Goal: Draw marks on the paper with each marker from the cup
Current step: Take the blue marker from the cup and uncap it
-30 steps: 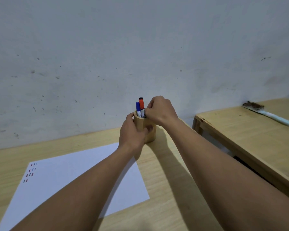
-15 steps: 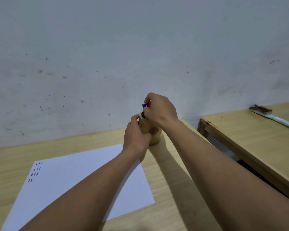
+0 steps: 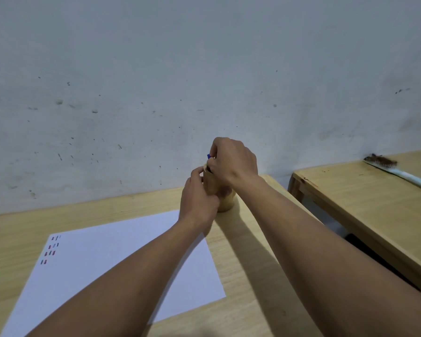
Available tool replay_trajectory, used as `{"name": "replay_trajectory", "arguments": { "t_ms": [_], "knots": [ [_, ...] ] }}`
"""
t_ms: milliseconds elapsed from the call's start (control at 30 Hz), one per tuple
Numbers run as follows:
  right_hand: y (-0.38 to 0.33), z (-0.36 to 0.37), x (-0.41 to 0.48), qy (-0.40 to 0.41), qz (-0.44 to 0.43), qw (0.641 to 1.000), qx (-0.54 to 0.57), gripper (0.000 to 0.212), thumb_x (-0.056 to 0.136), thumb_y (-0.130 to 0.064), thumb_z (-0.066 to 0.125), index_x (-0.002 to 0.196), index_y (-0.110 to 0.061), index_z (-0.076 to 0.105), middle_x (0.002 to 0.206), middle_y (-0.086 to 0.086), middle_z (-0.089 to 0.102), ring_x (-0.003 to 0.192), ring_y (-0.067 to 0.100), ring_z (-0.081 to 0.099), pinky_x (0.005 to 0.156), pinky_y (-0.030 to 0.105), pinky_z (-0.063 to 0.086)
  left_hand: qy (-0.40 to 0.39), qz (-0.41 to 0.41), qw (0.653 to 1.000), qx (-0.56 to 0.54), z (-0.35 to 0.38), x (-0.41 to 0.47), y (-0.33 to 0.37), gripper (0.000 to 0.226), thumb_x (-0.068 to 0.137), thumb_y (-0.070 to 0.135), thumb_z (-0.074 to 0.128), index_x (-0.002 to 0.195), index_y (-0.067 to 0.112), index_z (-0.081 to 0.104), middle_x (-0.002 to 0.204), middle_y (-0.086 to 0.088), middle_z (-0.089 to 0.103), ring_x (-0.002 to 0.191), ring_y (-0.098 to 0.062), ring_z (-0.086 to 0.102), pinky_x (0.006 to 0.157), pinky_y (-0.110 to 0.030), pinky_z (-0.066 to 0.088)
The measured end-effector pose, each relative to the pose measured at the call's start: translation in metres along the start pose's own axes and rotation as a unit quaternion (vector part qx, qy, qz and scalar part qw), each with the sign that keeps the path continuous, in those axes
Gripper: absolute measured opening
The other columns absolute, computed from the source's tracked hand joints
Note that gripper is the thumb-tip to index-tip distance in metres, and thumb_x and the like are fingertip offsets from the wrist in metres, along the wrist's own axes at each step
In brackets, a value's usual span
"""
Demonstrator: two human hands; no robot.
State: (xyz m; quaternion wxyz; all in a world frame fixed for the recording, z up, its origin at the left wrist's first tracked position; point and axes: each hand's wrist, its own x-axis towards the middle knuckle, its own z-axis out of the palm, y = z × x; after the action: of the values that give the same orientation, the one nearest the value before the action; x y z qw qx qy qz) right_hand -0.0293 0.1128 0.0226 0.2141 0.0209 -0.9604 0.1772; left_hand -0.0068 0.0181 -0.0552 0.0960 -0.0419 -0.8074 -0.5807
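A round wooden cup (image 3: 225,203) stands on the table near the wall. My left hand (image 3: 197,203) wraps around its left side. My right hand (image 3: 233,161) covers the cup's mouth from above, fingers curled over the markers inside. Only the tip of a blue marker (image 3: 208,156) peeks out beside my right fingers; the other markers are hidden. The white paper (image 3: 112,263) lies to the left in front of the cup, with small red, blue and dark marks (image 3: 51,249) near its left edge.
A light wooden table (image 3: 248,276) carries the cup and paper, backed by a grey wall. To the right, across a gap, a second wooden table (image 3: 365,203) holds a brush with a pale blue handle (image 3: 399,172).
My right hand has moved up over the cup's mouth and closed over the markers, hiding the orange one. The left hand stays on the cup. The camera has shifted slightly.
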Motion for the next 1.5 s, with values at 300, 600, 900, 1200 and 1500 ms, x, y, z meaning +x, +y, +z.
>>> {"name": "replay_trajectory", "arguments": {
  "t_ms": [300,600,900,1200,1500],
  "knots": [
    [-0.001,-0.002,-0.005,-0.050,0.066,0.996,-0.035,0.031,0.091,-0.021,0.064,0.072,-0.019,0.039,0.086,0.003,0.056,0.080,0.031,0.055,0.068,0.034,0.038,-0.001,-0.002,1.000,-0.009,-0.001,-0.003,0.003,0.075,0.070,0.006,0.067,0.139,0.022,0.045,0.121,0.000,0.060,0.106,-0.020,0.061,0.089,-0.043,0.055],
    [0.003,-0.008,-0.002,-0.043,0.109,0.986,0.118,0.011,0.086,-0.021,0.064,0.083,-0.011,0.069,0.077,0.003,0.067,0.076,0.028,0.064,0.053,0.027,0.035,-0.003,-0.006,1.000,-0.001,-0.003,-0.007,0.010,0.070,0.073,0.014,0.074,0.136,0.024,0.046,0.122,0.000,0.062,0.107,-0.018,0.061,0.089,-0.039,0.055],
    [-0.008,-0.056,-0.002,0.050,0.052,0.977,0.201,0.024,0.101,-0.029,0.055,0.115,-0.015,0.067,0.097,0.000,0.070,0.081,0.020,0.067,0.074,0.036,0.056,-0.001,-0.018,0.999,0.030,-0.006,-0.012,0.021,0.073,0.081,0.029,0.080,0.143,0.022,0.043,0.130,0.002,0.060,0.104,-0.015,0.054,0.085,-0.029,0.046],
    [-0.038,-0.081,-0.025,-0.016,-0.005,0.957,0.288,0.020,0.109,-0.031,0.042,0.121,-0.020,0.054,0.103,0.000,0.071,0.087,0.014,0.065,0.064,0.027,0.048,0.101,0.012,0.994,0.029,-0.065,-0.022,0.063,0.040,0.098,0.016,0.052,0.137,0.024,0.056,0.136,0.001,0.059,0.116,-0.015,0.055,0.090,-0.025,0.039],
    [-0.078,-0.086,-0.060,-0.091,-0.082,0.930,0.346,0.028,0.104,-0.037,0.058,0.117,-0.019,0.076,0.098,0.005,0.077,0.096,0.018,0.073,0.078,0.052,0.059,0.102,0.058,0.984,-0.132,-0.150,-0.050,0.109,0.023,0.097,0.037,0.059,0.114,0.027,0.070,0.103,0.004,0.073,0.095,-0.016,0.070,0.079,-0.033,0.057]
  ]
}}
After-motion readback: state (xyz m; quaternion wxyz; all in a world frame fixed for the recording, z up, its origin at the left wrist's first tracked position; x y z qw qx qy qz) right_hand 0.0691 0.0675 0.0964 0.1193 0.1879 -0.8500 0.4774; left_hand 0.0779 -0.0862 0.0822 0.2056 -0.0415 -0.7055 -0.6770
